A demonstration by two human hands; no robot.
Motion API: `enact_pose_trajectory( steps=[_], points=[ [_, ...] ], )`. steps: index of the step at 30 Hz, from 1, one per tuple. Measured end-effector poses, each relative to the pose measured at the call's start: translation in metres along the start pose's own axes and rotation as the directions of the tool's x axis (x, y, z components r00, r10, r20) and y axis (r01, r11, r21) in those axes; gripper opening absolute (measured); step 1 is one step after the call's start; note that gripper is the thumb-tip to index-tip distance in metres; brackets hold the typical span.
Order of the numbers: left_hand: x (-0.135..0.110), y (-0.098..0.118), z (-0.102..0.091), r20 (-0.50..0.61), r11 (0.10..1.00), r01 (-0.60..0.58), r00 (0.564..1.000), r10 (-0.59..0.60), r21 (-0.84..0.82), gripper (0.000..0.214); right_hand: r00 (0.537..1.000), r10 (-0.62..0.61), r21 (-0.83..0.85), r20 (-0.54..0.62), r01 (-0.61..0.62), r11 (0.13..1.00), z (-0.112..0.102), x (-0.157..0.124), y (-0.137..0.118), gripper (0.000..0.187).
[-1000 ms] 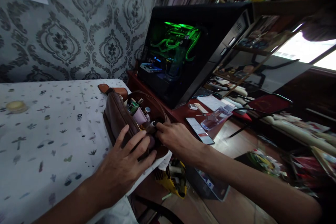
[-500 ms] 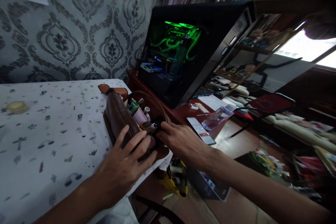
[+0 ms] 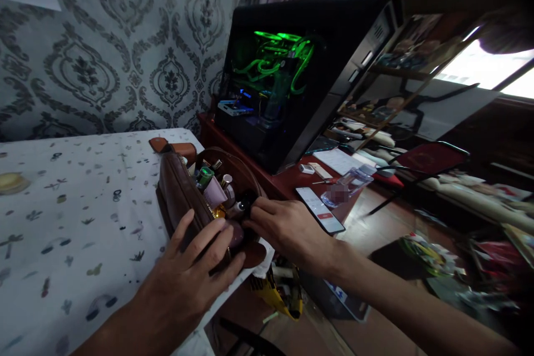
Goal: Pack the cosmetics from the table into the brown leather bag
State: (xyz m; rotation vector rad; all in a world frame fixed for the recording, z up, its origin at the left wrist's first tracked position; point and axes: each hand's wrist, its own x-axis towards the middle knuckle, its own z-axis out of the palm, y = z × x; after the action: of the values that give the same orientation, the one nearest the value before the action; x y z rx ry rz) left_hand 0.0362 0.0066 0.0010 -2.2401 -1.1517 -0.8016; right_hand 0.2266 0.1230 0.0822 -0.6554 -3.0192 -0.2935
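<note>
A brown leather bag (image 3: pixel 179 183) lies unzipped on the white printed cloth (image 3: pixel 104 222). Inside it stand several small items, among them a green-capped bottle (image 3: pixel 204 177), a pink container (image 3: pixel 215 192) and a dark-capped tube (image 3: pixel 242 203). My left hand (image 3: pixel 187 267) rests on the near end of the bag with its fingers spread, holding nothing. At the bag's right edge, my right hand (image 3: pixel 287 228) is closed, its fingertips bent down into the opening. What those fingertips grip is hidden.
Behind the bag lies a tan leather piece (image 3: pixel 183 149). A computer case (image 3: pixel 308 78) lit green stands on the red desk, with a phone (image 3: pixel 320 210) and a clear plastic bottle (image 3: pixel 348 186) nearby. A yellow round object (image 3: pixel 12 182) sits at the far left. Below hangs a yellow-black bag (image 3: pixel 283 295).
The view has shifted slightly, so most things sit a little further left. Both hands keep nearly the same places on the bag; the right fingertips reach slightly lower into it.
</note>
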Motion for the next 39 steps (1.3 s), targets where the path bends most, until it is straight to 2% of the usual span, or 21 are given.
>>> enact_pose_trajectory(
  steps=[2, 4, 10, 14, 27, 33, 39],
  points=[
    [0.000, 0.000, 0.001, -0.015, 1.000, 0.003, 1.000, -0.003, -0.011, 0.034, 0.994, 0.046, 0.017, -0.099, -0.044, 0.999, 0.003, 0.004, 0.001, 0.019],
    [0.000, 0.000, 0.002, -0.025, 1.000, 0.011, 1.000, -0.012, -0.016, 0.035, 0.987, 0.069, 0.016, -0.142, -0.067, 0.998, 0.004, 0.011, 0.002, 0.015],
    [0.004, 0.000, 0.002, -0.041, 1.000, 0.012, 0.999, -0.012, -0.011, 0.030, 0.991, 0.114, -0.084, -0.063, -0.119, 0.989, -0.004, 0.038, 0.011, 0.012],
    [0.006, 0.000, 0.002, -0.061, 1.000, 0.010, 0.998, -0.011, -0.014, 0.029, 0.990, 0.140, -0.092, -0.025, -0.141, 0.986, -0.008, 0.045, 0.011, 0.012],
    [0.005, 0.000, 0.000, -0.034, 1.000, 0.000, 0.999, -0.001, -0.010, 0.030, 0.991, 0.117, -0.030, -0.061, -0.119, 0.992, -0.010, 0.035, 0.013, 0.009],
    [0.004, -0.001, 0.000, -0.018, 1.000, 0.011, 1.000, -0.011, -0.008, 0.031, 0.979, 0.131, 0.030, -0.159, -0.128, 0.991, -0.008, 0.026, 0.015, 0.011],
    [0.005, 0.000, -0.001, -0.009, 1.000, -0.004, 1.000, 0.004, 0.010, 0.031, 0.963, 0.073, 0.071, -0.258, -0.057, 0.996, -0.007, 0.014, 0.011, 0.021]
  ],
)
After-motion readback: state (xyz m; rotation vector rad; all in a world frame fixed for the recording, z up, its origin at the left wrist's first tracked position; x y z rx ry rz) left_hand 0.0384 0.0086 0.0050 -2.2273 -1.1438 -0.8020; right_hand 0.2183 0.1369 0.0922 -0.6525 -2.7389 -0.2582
